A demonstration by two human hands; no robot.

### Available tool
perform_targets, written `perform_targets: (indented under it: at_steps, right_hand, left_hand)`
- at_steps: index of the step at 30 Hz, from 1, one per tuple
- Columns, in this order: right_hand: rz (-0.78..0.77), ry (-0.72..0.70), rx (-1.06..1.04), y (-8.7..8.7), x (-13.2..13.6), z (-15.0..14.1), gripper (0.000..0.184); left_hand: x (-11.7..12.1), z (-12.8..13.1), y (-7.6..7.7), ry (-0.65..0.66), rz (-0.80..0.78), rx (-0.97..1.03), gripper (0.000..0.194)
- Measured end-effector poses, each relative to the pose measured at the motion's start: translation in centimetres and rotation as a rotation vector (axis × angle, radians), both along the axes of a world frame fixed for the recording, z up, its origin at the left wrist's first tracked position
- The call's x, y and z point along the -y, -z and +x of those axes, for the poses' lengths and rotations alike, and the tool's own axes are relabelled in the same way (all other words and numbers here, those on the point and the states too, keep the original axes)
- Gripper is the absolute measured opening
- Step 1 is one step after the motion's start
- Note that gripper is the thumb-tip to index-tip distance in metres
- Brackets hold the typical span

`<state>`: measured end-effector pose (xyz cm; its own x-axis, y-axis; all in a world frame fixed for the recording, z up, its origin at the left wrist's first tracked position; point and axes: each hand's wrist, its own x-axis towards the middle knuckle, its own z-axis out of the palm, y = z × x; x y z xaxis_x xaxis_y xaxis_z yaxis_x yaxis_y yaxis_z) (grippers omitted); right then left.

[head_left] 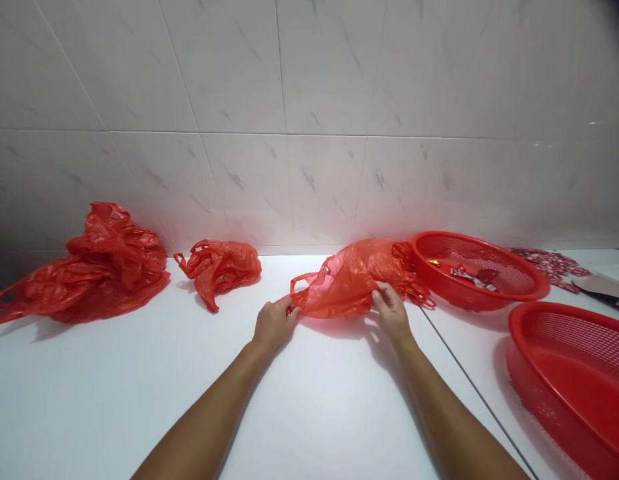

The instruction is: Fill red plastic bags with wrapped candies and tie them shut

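A thin red plastic bag (334, 290) is stretched between my two hands, above the white table. My left hand (276, 323) is closed on its handle end. At the other side, my right hand (390, 310) pinches the bag's lower right part between thumb and fingers. Right behind my right hand, more crumpled red plastic (402, 257) lies against the rim of a basket; I cannot tell where it parts from the held bag. A smaller crumpled red bag (224, 267) rests to the left of my left hand.
A large heap of red plastic bags (109, 267) lies at the far left by the tiled wall (239, 187). On the right stand a red basket (479, 247) with small wrapped items and a second red basket (534, 360). Behind them are a patterned cloth (549, 265) and a dark-edged object (602, 290).
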<state>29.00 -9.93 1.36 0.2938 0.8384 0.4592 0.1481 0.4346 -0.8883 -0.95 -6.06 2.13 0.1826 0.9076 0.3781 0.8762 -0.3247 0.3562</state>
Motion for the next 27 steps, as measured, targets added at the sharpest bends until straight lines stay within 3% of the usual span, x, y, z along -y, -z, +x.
perform_targets:
  at_steps: [3, 6, 9, 12, 16, 20, 25, 27]
  right_hand:
    - [-0.012, -0.002, -0.317, 0.3, -0.6, 1.0, 0.027]
    - [0.012, -0.021, -0.498, 0.4, -0.7, 1.2, 0.022]
    - [0.068, -0.122, -0.552, 0.3, -0.5, 1.3, 0.015]
    - [0.058, -0.187, -0.477, 0.6, -0.4, 1.5, 0.017]
    - [-0.016, -0.097, -0.232, 1.5, -0.9, 1.7, 0.023]
    - [-0.083, -0.032, -0.096, 2.4, -1.4, 2.3, 0.01]
    - [-0.122, 0.007, -0.049, 2.3, -1.3, 2.7, 0.007]
    - [-0.1, -0.062, -0.053, 1.7, -0.9, 2.2, 0.005]
  left_hand:
    - [0.0, 0.4, 0.1, -0.009, 0.039, 0.046, 0.028]
    - [0.0, 0.7, 0.4, -0.012, 0.064, 0.088, 0.044]
    - [0.0, 0.5, 0.5, 0.013, 0.076, 0.135, 0.028]
    - [-0.1, 0.2, 0.3, 0.04, 0.116, 0.21, 0.021]
    - [-0.1, 0.1, -0.1, 0.005, 0.248, 0.384, 0.019]
    - [0.0, 0.2, -0.2, -0.002, 0.349, 0.598, 0.017]
    - [0.5, 0.8, -0.3, 0.016, 0.24, 0.868, 0.023]
    - [0.8, 1.4, -0.4, 0.021, 0.135, 0.973, 0.031]
